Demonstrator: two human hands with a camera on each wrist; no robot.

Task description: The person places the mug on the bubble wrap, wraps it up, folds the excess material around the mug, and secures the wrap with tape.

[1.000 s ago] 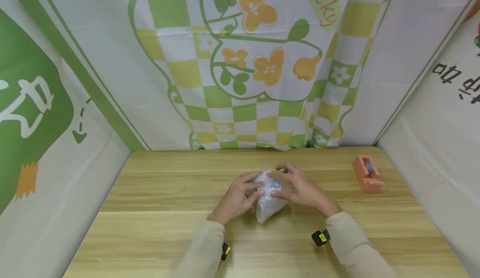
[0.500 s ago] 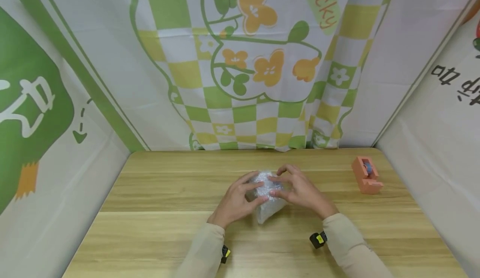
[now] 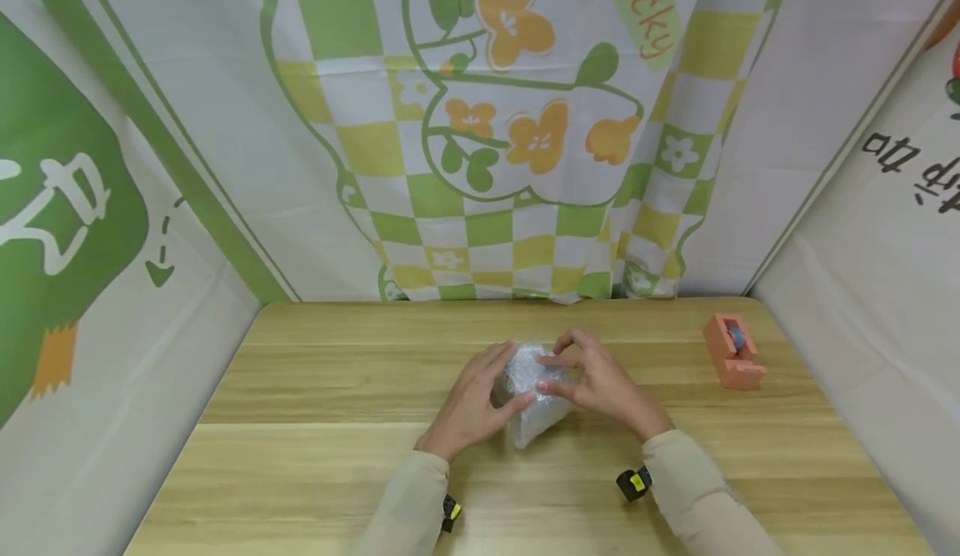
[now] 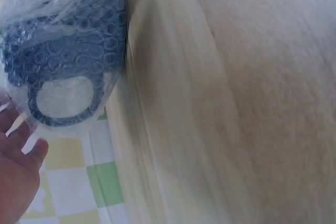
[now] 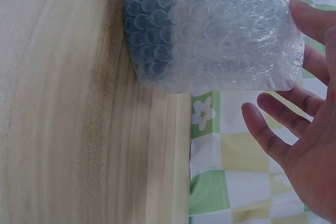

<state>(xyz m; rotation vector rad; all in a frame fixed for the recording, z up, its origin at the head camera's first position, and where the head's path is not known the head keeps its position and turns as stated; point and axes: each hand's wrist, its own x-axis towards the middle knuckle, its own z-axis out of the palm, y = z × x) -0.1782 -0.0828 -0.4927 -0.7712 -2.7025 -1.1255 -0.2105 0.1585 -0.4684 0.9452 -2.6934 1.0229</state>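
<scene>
A dark blue mug [image 4: 58,59] wrapped in bubble wrap sits on the wooden table in front of me. Its looped handle shows through the plastic in the left wrist view. My left hand [image 3: 468,406] holds the left side of the bundle, thumb in front and fingers along the far side. From the right, my right hand [image 3: 603,381] has its thumb and index finger at the top of the bubble wrap [image 3: 525,368]. The right wrist view shows the other fingers [image 5: 268,135] of that hand spread beside the wrap.
An orange tape dispenser [image 3: 735,352] with a blue roll stands at the right rear of the wooden table [image 3: 315,423]. Behind the table hangs a green and yellow checked cloth [image 3: 487,222]. White printed walls [image 3: 870,289] flank both sides.
My left index finger has drawn back from the top of the wrap toward the far left side, alongside the other fingers. The right hand and the mug have barely shifted.
</scene>
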